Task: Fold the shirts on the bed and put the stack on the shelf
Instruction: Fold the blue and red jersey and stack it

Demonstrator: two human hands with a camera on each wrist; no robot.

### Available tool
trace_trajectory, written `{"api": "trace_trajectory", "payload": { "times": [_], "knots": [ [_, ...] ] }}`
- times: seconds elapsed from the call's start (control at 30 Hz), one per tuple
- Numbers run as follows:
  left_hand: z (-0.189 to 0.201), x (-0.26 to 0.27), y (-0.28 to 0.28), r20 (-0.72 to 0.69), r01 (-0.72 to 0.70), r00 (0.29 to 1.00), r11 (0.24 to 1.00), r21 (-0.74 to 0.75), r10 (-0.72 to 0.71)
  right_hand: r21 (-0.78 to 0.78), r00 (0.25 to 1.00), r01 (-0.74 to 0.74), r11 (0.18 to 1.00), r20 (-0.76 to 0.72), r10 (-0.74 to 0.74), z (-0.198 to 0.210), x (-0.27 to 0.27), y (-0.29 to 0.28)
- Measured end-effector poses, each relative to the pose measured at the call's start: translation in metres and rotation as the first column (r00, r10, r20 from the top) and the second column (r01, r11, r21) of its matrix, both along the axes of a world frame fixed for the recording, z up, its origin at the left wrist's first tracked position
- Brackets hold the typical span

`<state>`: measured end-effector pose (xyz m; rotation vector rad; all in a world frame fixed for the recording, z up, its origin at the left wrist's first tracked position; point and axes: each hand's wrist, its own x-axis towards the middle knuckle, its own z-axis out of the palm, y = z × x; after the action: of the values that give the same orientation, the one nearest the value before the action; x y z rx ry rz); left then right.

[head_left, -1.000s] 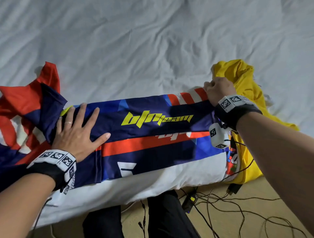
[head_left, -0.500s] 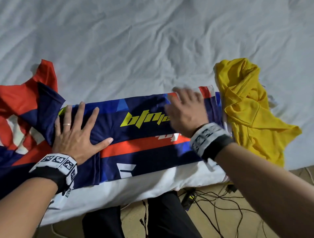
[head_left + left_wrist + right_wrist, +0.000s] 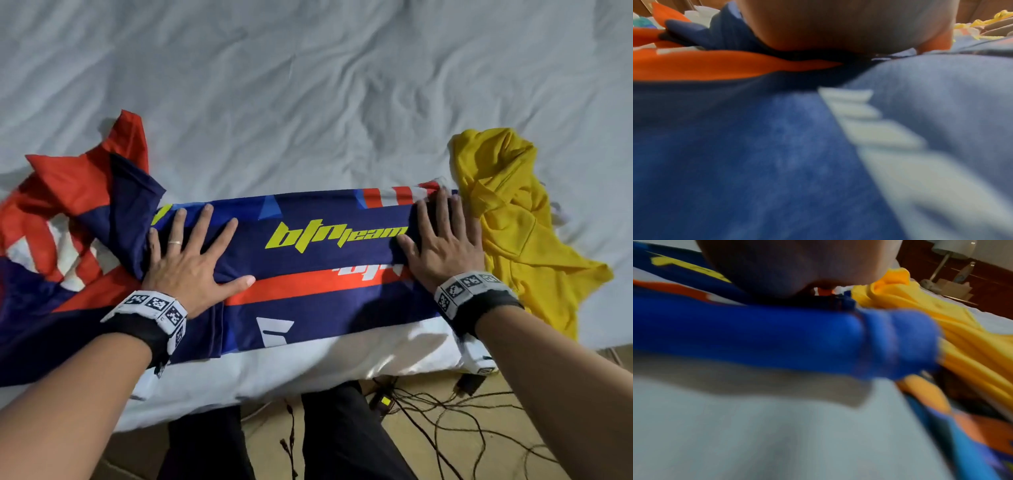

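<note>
A navy, red and white jersey [image 3: 308, 274] with yellow lettering lies folded lengthwise along the near edge of the bed [image 3: 308, 85]. My left hand [image 3: 191, 260] presses flat on its left part, fingers spread, beside the bunched red and navy sleeve end [image 3: 85, 192]. My right hand [image 3: 442, 243] lies flat on the jersey's right end, fingers straight. A crumpled yellow shirt [image 3: 513, 222] sits just right of that hand. Both wrist views show blurred jersey cloth [image 3: 756, 146] [image 3: 756, 331] under each palm, and the right wrist view shows the yellow shirt [image 3: 931, 318] too.
The white sheet stretches wrinkled behind the shirts. Below the bed edge lie tangled cables [image 3: 445, 421] and a small device [image 3: 383, 401] on the floor, with the person's dark trouser legs [image 3: 342, 438] between. A lamp [image 3: 945, 257] stands beyond the bed in the right wrist view.
My right hand let go of the jersey's far right corner, swept left over the cloth, and now lies flat on its right end. The left hand stayed pressed in place.
</note>
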<state>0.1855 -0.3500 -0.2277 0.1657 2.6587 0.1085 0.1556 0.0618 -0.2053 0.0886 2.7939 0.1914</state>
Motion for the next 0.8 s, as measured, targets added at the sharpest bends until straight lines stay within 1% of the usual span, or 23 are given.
{"api": "trace_trajectory", "payload": {
  "times": [0.07,0.13,0.17,0.2,0.23,0.27,0.3,0.33,0.4,0.43,0.47,0.5,0.57,0.63,0.67,0.73,0.8],
  "knots": [
    [0.002,-0.001,0.000,0.011,-0.002,1.000,1.000,0.031,0.002,-0.075,0.996,-0.090,0.993,-0.022,0.088,0.008,0.001,-0.031],
    [0.006,0.002,-0.001,0.010,0.003,1.000,0.998,0.062,-0.003,-0.183,0.967,-0.247,0.952,0.016,0.254,0.010,0.009,-0.066],
    [0.008,0.004,-0.003,0.011,0.016,1.000,0.997,0.075,-0.016,-0.198,0.949,-0.291,0.936,0.065,0.309,0.009,0.014,-0.079],
    [0.011,0.006,-0.006,0.014,0.038,0.999,0.996,0.084,-0.039,-0.182,0.943,-0.279,0.943,0.131,0.305,0.009,0.017,-0.087],
    [0.015,0.008,-0.008,0.009,0.066,0.998,0.993,0.096,-0.067,-0.147,0.952,-0.218,0.965,0.185,0.243,0.011,0.018,-0.092],
    [0.021,0.010,-0.010,-0.016,0.091,0.996,0.989,0.119,-0.090,-0.120,0.967,-0.140,0.983,0.197,0.162,0.014,0.018,-0.097],
    [0.027,0.012,-0.014,-0.063,0.108,0.993,0.982,0.154,-0.099,-0.113,0.980,-0.090,0.990,0.165,0.108,0.017,0.016,-0.104],
    [0.033,0.015,-0.020,-0.122,0.117,0.988,0.974,0.196,-0.094,-0.128,0.988,-0.091,0.988,0.109,0.105,0.021,0.013,-0.117],
    [0.043,0.025,-0.039,-0.240,0.118,0.969,0.956,0.268,-0.052,-0.185,0.982,-0.189,0.964,-0.015,0.190,0.029,0.004,-0.157],
    [0.047,0.033,-0.054,-0.277,0.102,0.961,0.949,0.297,-0.017,-0.208,0.971,-0.239,0.949,-0.080,0.227,0.030,-0.002,-0.181],
    [0.050,0.042,-0.072,-0.295,0.072,0.955,0.945,0.319,0.027,-0.231,0.963,-0.261,0.937,-0.128,0.237,0.030,-0.009,-0.208],
    [0.051,0.053,-0.094,-0.299,0.039,0.952,0.944,0.328,0.065,-0.262,0.965,-0.249,0.932,-0.147,0.217,0.031,-0.018,-0.238],
    [0.052,0.077,-0.144,-0.288,-0.002,0.954,0.960,0.281,0.087,-0.352,0.982,-0.176,0.919,-0.128,0.139,0.033,-0.038,-0.299],
    [0.048,0.100,-0.193,-0.231,-0.023,0.970,0.979,0.205,0.071,-0.414,0.991,-0.129,0.901,-0.073,0.108,0.033,-0.058,-0.357],
    [0.045,0.110,-0.213,-0.194,-0.032,0.979,0.984,0.174,0.066,-0.411,0.993,-0.114,0.904,-0.039,0.108,0.033,-0.066,-0.382],
    [0.036,0.128,-0.245,-0.126,-0.033,0.991,0.992,0.124,0.049,-0.352,0.993,-0.066,0.934,0.065,0.094,0.030,-0.080,-0.417],
    [0.025,0.139,-0.262,-0.063,-0.029,0.997,0.995,0.099,0.035,-0.299,0.985,-0.036,0.953,0.150,0.085,0.024,-0.089,-0.435]
  ]
}}
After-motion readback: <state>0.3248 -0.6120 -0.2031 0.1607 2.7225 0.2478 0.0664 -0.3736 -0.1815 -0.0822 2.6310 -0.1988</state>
